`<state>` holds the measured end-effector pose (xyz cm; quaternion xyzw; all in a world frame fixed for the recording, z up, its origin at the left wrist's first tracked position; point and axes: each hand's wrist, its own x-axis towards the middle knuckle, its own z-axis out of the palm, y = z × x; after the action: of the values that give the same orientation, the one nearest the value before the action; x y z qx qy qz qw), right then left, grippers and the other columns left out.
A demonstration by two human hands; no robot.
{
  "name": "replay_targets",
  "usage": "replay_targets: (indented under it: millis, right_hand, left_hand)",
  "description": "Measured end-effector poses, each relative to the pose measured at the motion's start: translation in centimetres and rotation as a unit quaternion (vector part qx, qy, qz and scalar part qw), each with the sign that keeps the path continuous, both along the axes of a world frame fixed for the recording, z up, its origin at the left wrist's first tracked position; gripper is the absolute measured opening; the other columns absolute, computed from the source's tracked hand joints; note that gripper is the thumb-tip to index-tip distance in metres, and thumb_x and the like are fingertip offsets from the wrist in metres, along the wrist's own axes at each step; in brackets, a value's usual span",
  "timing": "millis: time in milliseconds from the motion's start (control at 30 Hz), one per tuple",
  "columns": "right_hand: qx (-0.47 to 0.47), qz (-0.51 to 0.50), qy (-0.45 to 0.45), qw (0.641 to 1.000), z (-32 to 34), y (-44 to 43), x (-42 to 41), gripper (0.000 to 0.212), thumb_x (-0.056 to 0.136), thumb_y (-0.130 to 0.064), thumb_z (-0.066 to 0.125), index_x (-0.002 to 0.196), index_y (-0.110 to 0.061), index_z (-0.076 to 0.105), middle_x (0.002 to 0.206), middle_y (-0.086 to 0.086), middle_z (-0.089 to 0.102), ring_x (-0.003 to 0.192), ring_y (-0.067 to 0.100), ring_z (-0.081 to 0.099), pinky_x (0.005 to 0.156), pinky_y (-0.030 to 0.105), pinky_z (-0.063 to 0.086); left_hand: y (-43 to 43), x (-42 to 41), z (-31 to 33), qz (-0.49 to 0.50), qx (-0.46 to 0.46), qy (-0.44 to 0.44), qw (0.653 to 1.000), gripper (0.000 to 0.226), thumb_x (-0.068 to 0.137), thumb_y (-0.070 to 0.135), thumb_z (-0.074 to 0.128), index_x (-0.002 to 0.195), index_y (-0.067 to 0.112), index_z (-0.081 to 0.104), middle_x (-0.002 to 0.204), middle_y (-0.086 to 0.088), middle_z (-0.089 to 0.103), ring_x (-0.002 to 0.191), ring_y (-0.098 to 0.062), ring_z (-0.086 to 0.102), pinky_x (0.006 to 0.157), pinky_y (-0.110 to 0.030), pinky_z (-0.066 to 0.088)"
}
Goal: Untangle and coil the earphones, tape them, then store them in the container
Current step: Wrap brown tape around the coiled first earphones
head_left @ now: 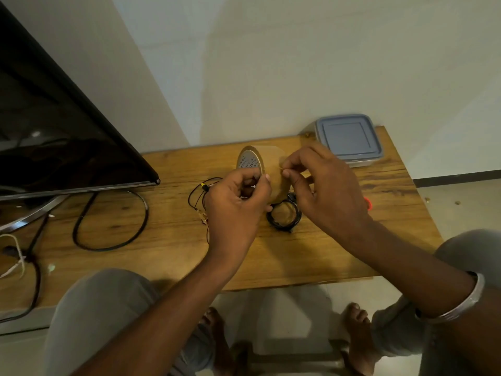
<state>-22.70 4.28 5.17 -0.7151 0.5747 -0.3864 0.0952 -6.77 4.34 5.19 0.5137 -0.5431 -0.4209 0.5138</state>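
A brown roll of packing tape (267, 164) is held up on edge above the wooden table (173, 240). My left hand (238, 204) grips the roll from the near side, fingers curled round its rim. My right hand (322, 183) pinches at the tape's surface on the roll's right side with thumb and forefinger. A coiled black earphone (283, 217) lies on the table just below the roll, between my hands. A second, loose black earphone with a yellow tip (202, 195) lies tangled left of my left hand. The lidded grey-blue container (349, 138) sits at the table's far right corner.
A black monitor (54, 126) on a metal stand fills the left side, with thick black cables (108, 229) looping over the table there. A small red object (367, 203) peeks out behind my right wrist. My knees and feet show beneath the table's near edge.
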Motion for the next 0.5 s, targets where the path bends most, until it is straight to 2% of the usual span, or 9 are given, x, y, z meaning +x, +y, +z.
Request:
replay_targets:
  millis: [133, 233, 333, 400, 500]
  right_hand:
    - [-0.007, 0.027, 0.023, 0.999, -0.1, 0.5, 0.8, 0.005, 0.094, -0.01, 0.054, 0.095, -0.012, 0.058, 0.105, 0.0, 0.058, 0.081, 0.018, 0.057, 0.056, 0.044, 0.051]
    - [0.021, 0.053, -0.013, 0.998, -0.6, 0.7, 1.6, 0.007, 0.095, -0.01, 0.051, 0.098, -0.009, 0.057, 0.118, 0.003, 0.058, 0.096, 0.024, 0.062, 0.07, 0.046, 0.054]
    - [0.049, 0.041, -0.097, 0.993, -1.2, 0.5, 1.7, 0.005, 0.093, -0.003, 0.06, 0.095, -0.008, 0.061, 0.118, 0.003, 0.062, 0.107, 0.012, 0.061, 0.082, 0.04, 0.055]
    - [0.069, 0.025, -0.136, 0.988, -1.4, 0.6, 1.8, 0.007, 0.092, -0.001, 0.063, 0.093, -0.008, 0.063, 0.117, -0.001, 0.064, 0.112, 0.008, 0.06, 0.086, 0.038, 0.056]
    - [0.089, 0.002, -0.176, 0.98, -1.8, 1.1, 2.4, 0.009, 0.092, -0.001, 0.064, 0.09, -0.01, 0.065, 0.115, -0.006, 0.064, 0.118, 0.006, 0.061, 0.089, 0.039, 0.057]
  left_hand:
    - [-0.4, -0.2, 0.0, 0.018, 0.059, 0.038, 0.997, 0.008, 0.092, 0.006, 0.067, 0.094, 0.006, 0.075, 0.074, -0.01, 0.072, 0.062, -0.017, 0.069, 0.057, -0.03, 0.06]
    - [-1.0, 0.3, -0.2, 0.03, 0.096, 0.066, 0.993, 0.008, 0.093, 0.006, 0.067, 0.095, 0.004, 0.075, 0.074, -0.004, 0.072, 0.062, -0.014, 0.07, 0.058, -0.026, 0.059]
    - [-1.2, 0.4, -0.2, 0.052, 0.104, 0.094, 0.989, 0.009, 0.093, 0.007, 0.068, 0.098, 0.001, 0.071, 0.082, -0.007, 0.072, 0.066, -0.016, 0.071, 0.06, -0.024, 0.058]
    - [-1.2, 0.4, -0.5, 0.069, 0.106, 0.105, 0.986, 0.014, 0.094, 0.013, 0.067, 0.098, 0.0, 0.068, 0.082, -0.009, 0.072, 0.069, -0.016, 0.072, 0.065, -0.029, 0.06]
    - [-1.0, 0.2, -1.2, 0.065, 0.064, 0.05, 0.995, 0.026, 0.093, 0.031, 0.069, 0.086, 0.006, 0.07, 0.08, -0.01, 0.073, 0.083, -0.023, 0.073, 0.078, -0.04, 0.06]
